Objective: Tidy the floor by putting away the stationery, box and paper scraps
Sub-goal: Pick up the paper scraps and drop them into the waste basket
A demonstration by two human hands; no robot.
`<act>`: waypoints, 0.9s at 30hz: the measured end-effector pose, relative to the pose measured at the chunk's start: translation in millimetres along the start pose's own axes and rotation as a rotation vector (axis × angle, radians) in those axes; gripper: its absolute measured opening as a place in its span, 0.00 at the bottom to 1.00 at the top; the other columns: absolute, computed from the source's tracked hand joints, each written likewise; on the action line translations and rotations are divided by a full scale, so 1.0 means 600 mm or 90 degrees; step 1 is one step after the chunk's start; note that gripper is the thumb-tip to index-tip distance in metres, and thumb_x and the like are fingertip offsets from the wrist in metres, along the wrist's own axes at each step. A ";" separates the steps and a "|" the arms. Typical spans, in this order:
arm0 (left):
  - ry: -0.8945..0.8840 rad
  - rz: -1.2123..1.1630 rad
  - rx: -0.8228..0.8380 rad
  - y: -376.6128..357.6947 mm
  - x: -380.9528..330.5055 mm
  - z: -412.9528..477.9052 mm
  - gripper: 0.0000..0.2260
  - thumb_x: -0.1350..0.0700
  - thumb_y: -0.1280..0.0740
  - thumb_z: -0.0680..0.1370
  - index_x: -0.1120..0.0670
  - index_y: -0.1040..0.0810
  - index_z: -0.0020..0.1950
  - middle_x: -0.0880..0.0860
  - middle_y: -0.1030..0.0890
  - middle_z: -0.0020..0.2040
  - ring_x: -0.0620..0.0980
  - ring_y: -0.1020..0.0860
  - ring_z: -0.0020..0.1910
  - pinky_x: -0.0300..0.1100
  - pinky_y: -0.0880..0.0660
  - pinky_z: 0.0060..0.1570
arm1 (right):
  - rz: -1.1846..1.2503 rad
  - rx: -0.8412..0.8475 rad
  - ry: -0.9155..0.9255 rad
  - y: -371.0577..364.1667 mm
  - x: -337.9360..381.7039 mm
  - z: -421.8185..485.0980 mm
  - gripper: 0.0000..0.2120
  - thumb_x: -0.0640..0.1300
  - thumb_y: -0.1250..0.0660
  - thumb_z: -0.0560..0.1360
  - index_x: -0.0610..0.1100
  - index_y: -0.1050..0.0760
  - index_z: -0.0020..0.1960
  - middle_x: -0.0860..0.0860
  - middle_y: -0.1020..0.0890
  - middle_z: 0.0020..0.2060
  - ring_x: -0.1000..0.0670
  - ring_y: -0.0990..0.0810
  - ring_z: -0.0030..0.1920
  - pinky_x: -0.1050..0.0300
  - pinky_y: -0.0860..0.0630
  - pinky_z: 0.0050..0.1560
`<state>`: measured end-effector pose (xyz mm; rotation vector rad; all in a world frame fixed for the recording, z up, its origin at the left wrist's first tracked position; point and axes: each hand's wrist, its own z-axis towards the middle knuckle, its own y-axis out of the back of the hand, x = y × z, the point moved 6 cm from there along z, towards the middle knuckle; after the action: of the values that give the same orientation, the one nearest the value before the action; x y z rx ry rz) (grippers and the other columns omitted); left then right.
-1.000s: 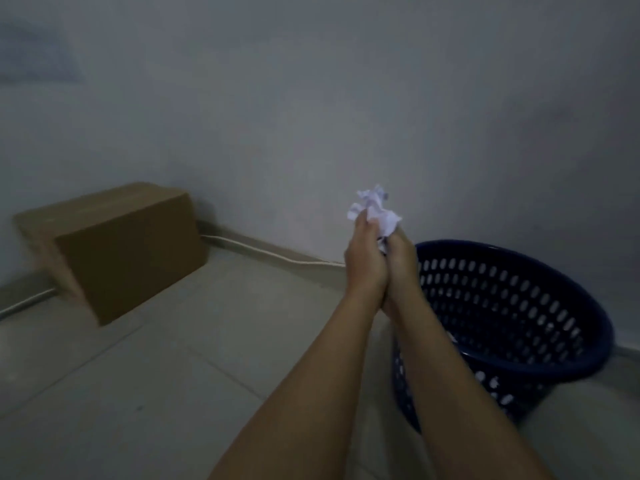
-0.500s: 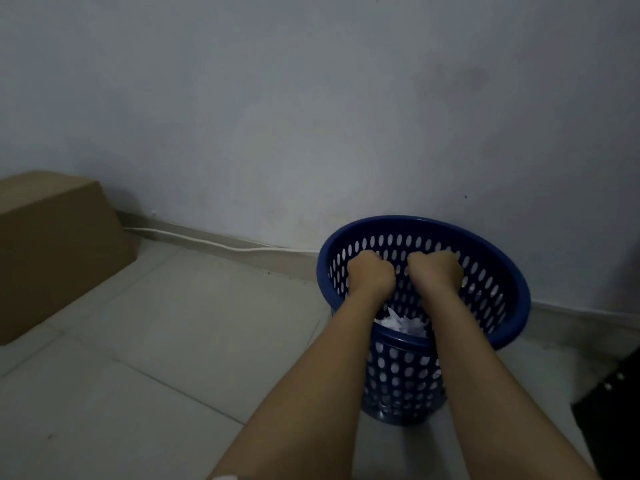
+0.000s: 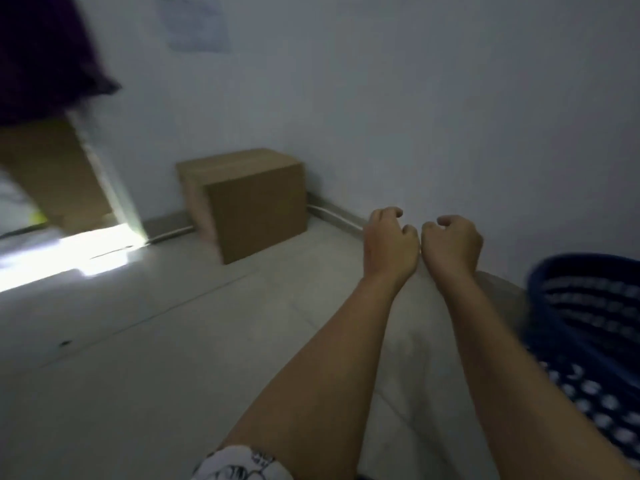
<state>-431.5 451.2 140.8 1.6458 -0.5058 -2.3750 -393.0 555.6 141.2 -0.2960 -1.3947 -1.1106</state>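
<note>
My left hand (image 3: 389,244) and my right hand (image 3: 450,245) hang side by side in the air over the floor, fingers loosely curled, nothing in either. A blue perforated basket (image 3: 588,306) stands at the right edge, to the right of my right hand; its inside is hidden. A closed brown cardboard box (image 3: 252,202) sits on the floor against the wall, to the left of my hands and farther away. No paper scraps or stationery are in view.
A white cable (image 3: 332,216) runs along the skirting behind the box. A doorway at the left lets bright light onto the tiles (image 3: 69,251). Dark cloth (image 3: 45,53) hangs at the top left. A paper sheet (image 3: 197,22) is stuck on the wall.
Both hands carried crumpled paper to the basket, went into it and came out without the paper. The view has swung left, so the basket now sits at the right edge.
</note>
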 end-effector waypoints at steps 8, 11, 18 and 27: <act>0.304 0.139 -0.340 0.492 0.360 -0.148 0.17 0.60 0.40 0.77 0.61 0.29 0.66 0.60 0.27 0.66 0.58 0.29 0.65 0.47 0.32 0.65 | -0.022 0.396 0.136 -0.428 0.181 -0.370 0.07 0.40 0.40 0.74 0.38 0.24 0.43 0.38 0.24 0.43 0.40 0.24 0.46 0.55 0.31 0.40; 0.476 0.173 -0.445 0.634 0.491 -0.311 0.18 0.60 0.39 0.76 0.61 0.30 0.66 0.61 0.28 0.66 0.60 0.30 0.65 0.47 0.33 0.64 | -0.059 0.543 0.172 -0.549 0.183 -0.560 0.08 0.40 0.40 0.75 0.36 0.25 0.48 0.35 0.22 0.53 0.40 0.22 0.54 0.56 0.29 0.46; 0.915 0.190 -0.789 0.733 0.683 -0.791 0.32 0.56 0.35 0.75 0.67 0.43 0.73 0.66 0.45 0.76 0.63 0.46 0.75 0.56 0.48 0.72 | -0.250 0.802 0.268 -0.649 0.041 -0.933 0.21 0.44 0.35 0.74 0.36 0.29 0.65 0.38 0.28 0.65 0.39 0.29 0.66 0.52 0.31 0.63; 0.842 0.299 -0.501 0.774 0.775 -0.876 0.28 0.49 0.48 0.77 0.73 0.27 0.59 0.73 0.25 0.60 0.72 0.24 0.57 0.61 0.26 0.51 | -0.480 0.779 0.386 -0.682 -0.088 -1.067 0.29 0.57 0.54 0.81 0.42 0.50 0.76 0.46 0.52 0.78 0.43 0.57 0.77 0.33 0.54 0.72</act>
<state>-117.0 -226.9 -245.8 1.8806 0.2584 -0.6342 -290.2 -102.7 -227.5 1.4146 -1.3756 -0.6113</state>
